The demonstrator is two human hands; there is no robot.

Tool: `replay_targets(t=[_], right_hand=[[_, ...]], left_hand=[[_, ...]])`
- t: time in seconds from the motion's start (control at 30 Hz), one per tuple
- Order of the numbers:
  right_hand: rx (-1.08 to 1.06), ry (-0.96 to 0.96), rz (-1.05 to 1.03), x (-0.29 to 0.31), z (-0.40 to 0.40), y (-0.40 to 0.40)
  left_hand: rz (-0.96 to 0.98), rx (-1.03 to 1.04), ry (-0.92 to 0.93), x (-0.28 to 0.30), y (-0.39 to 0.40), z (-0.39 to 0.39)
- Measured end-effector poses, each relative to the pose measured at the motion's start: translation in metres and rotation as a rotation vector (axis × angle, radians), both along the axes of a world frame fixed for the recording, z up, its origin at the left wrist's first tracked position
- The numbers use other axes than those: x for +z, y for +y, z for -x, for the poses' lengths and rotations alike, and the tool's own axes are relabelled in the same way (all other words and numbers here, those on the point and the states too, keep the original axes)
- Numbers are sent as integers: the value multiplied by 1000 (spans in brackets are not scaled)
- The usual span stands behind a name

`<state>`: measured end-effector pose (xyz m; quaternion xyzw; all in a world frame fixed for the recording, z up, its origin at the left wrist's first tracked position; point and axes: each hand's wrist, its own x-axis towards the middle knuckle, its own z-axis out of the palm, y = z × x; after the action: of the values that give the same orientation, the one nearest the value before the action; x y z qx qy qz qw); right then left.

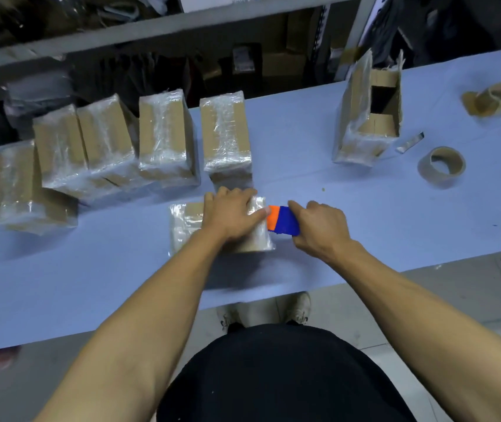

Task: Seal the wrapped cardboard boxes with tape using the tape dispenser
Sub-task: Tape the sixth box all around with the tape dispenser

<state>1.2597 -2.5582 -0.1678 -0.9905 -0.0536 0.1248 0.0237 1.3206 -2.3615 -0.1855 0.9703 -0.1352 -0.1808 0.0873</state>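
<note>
While the left hand [232,213] presses flat on the film-wrapped cardboard box [188,226] near the front of the blue table [365,208], the right hand [319,228] grips the blue-and-orange tape dispenser [282,219] at the box's right edge. A clean seal probably needs firm downward pressure and a straight, steady pull across the top, keeping the tape taut.

No text, label or number is legible anywhere.
</note>
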Motion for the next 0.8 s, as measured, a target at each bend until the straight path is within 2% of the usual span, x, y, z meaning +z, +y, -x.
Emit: replay_targets(t=[0.07,0.13,0.27,0.43,0.53,0.6,0.67,0.7,0.8], right_hand=[[-123,-17,-106,-4,5,-7],[-196,-35,-213,-7,7,-9],[-286,-126,-378,0,3,-10],[-212,-225,-480,20,-12,-6],[-112,-263,-532,35,-19,1],[-46,-273,-559,42,-22,4],[12,-285,-583,49,-24,7],[33,-286,-600,51,-26,7],[102,-289,-637,59,-31,11]], left_hand=[[66,25,171,4,24,-10],[222,195,242,0,48,-3],[657,574,195,-17,50,31],[812,892,157,-20,32,46],[805,930,207,-15,31,47],[805,915,137,-3,33,43],[908,879,4,21,35,34],[1002,851,16,35,35,29],[1265,776,368,68,38,20]])
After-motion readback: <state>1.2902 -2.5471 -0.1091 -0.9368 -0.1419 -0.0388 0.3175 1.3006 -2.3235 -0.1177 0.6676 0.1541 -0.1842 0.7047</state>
